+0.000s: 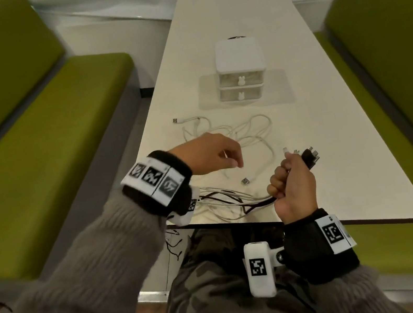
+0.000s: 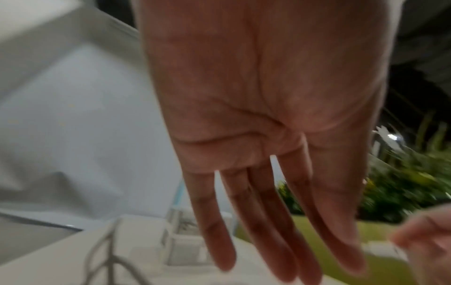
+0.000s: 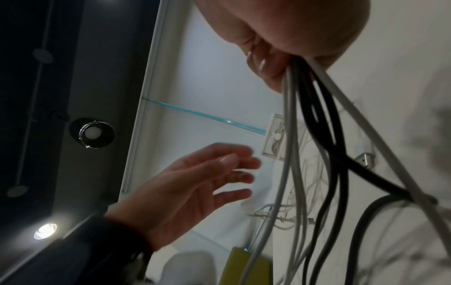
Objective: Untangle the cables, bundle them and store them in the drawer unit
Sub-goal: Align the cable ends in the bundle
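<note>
- The right hand [image 1: 292, 185] is clenched round a bunch of cables [image 1: 235, 201], held just above the near edge of the table [image 1: 334, 134]. Several plug ends [image 1: 310, 156], dark and pale, stick out of the top of the fist.
- From under the fist the held cables, white ones and a dark one, trail left across the near edge of the table and pass beneath the left wrist. In the right wrist view the same cables [image 3: 314, 154] hang out of the fist as grey and black strands.
- The left hand [image 1: 208, 154] hovers over the table to the left of the right hand, palm down and holding nothing. The left wrist view shows its fingers [image 2: 266, 221] straight and slightly spread; the right wrist view shows the same released hand [image 3: 192, 183].
- A loose tangle of white cables [image 1: 236, 129] lies on the table just beyond the left hand, with one plug [image 1: 175, 120] at its far left end and another plug [image 1: 245, 181] lying between the two hands.
- The drawer unit [image 1: 240, 73], white with two see-through drawers, stands further along the table, beyond the tangle. Both drawers look closed, each with a small white rabbit-shaped knob [image 1: 241, 81].
- Green benches [image 1: 34, 159] run along both sides of the table.
</note>
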Demonstrator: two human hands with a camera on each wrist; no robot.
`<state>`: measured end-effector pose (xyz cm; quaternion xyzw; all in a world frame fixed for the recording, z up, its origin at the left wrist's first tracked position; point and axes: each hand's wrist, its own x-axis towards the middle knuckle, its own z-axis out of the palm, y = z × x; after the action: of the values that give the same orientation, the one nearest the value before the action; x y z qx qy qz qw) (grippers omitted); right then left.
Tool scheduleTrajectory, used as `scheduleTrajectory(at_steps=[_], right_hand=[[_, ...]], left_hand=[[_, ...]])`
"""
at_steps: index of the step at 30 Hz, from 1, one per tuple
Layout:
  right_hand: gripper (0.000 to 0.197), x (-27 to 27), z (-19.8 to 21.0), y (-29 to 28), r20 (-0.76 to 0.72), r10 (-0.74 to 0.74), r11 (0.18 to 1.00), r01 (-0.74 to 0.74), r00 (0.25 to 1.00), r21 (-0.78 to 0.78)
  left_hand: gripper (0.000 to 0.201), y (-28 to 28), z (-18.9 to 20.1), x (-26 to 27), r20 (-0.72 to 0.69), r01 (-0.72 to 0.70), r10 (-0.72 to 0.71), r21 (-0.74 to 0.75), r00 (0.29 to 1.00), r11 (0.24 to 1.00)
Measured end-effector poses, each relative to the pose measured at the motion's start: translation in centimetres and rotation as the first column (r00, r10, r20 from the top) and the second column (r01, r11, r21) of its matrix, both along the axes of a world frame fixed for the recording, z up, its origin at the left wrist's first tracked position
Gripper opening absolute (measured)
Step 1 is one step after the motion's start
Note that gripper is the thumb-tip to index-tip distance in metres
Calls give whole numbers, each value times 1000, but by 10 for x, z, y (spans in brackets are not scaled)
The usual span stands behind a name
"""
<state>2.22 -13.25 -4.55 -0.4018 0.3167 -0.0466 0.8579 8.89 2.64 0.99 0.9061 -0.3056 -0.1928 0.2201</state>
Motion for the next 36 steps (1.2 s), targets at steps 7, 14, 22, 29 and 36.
scheduleTrajectory(at_steps=[7,14,22,29,36], right_hand=[[39,2,-9,-6,-62,-16,1000,16,998,-1],[38,4,-14,-9,-53,-10,1000,11,999,1],[40,2,-20,-4,66,-16,990,25,998,-138],[16,0,-21,0,232,49,939,34,971,-342],[22,-6,-11,6,391,59,878,139,919,-459]], left_hand=[[32,-66,-37,21,-151,234,-184,467,971,853],[16,-78,-43,32,-195,279,-203,569,960,774],[37,-46,-4,29,-101,-104,103,-6,990,995],[42,-40,10,-5,-426,-322,87,-519,901,792],[19,-51,-8,-28,-303,-416,286,-697,909,584]])
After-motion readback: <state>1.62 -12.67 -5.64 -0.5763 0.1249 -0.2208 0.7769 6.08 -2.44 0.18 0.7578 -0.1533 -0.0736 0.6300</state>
